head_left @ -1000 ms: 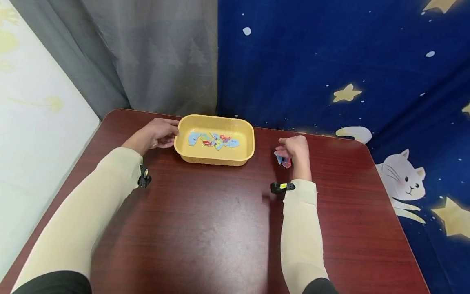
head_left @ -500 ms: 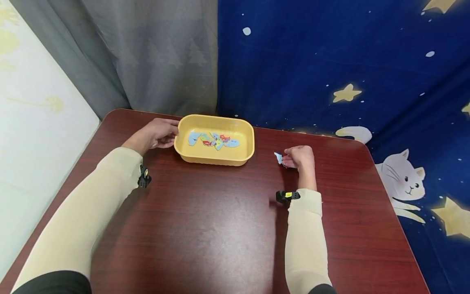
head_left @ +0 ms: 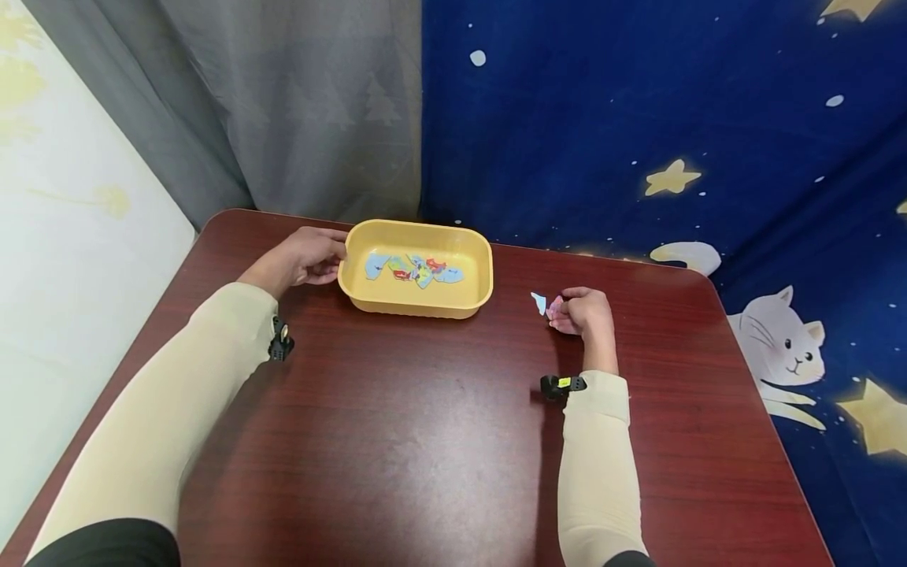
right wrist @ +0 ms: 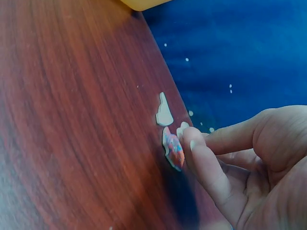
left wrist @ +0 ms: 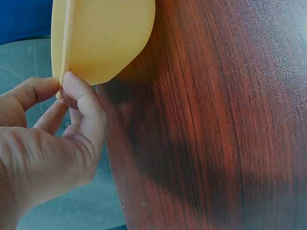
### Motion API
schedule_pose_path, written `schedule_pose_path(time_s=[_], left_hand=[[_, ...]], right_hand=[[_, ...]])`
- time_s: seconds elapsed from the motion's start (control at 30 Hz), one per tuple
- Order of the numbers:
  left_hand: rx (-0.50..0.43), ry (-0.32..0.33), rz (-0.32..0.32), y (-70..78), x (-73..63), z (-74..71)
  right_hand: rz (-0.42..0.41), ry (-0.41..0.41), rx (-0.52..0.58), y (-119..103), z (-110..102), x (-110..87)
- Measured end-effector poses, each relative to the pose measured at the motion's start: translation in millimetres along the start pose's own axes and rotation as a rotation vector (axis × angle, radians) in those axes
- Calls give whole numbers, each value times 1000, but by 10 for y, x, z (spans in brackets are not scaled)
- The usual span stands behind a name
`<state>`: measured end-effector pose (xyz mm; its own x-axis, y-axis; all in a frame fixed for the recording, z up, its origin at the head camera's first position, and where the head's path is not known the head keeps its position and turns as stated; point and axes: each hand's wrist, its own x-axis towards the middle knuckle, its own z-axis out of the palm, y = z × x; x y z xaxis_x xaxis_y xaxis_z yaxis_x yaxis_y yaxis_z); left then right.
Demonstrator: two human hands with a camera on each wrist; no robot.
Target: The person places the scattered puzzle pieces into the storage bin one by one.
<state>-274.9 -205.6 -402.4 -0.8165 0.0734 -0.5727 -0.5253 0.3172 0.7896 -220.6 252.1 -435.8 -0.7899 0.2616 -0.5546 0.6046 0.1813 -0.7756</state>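
Observation:
My left hand (head_left: 309, 256) pinches the left rim of a yellow plastic basin (head_left: 418, 307); the left wrist view shows thumb and fingers on both sides of that rim (left wrist: 66, 43). Several flat, irregular puzzle pieces (head_left: 448, 275) in blue, red and yellow-green lie inside. Right of the basin, my right hand (head_left: 586, 309) has its thumb and fingertips together at the edge of a pinkish, multicoloured puzzle piece (right wrist: 174, 149), which looks pinched and slightly tilted. Just beyond it on the table lies a pale blue puzzle piece (head_left: 539, 303), looking whitish in the right wrist view.
The dark red wooden table (head_left: 425, 441) has its back edge close behind the basin. A grey curtain (head_left: 319, 118) and a blue star-patterned curtain (head_left: 602, 118) hang behind it. A white wall panel (head_left: 78, 236) stands on the left.
My right hand has moved right and toward me, uncovering the pale blue piece; its fingertips are now at the pink piece. The left hand and basin have stayed in place.

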Motion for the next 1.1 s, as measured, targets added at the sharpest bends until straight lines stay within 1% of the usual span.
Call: schedule_pose_path(time_s=[0.2,0.4,0.73,1.1], left_hand=[[-8,-12,0,14,-6,3],[-9,-18,-1,18,-11,6],[-11,-10,-5,25,-20,17],[7,0,-1,9,-15,7]], right_hand=[[-4,-39,-18,58,2,36],[-22,-49,-62,77,22,40],[-39,-18,-137,83,52,51],[8,-38,-172,17,52,75]])
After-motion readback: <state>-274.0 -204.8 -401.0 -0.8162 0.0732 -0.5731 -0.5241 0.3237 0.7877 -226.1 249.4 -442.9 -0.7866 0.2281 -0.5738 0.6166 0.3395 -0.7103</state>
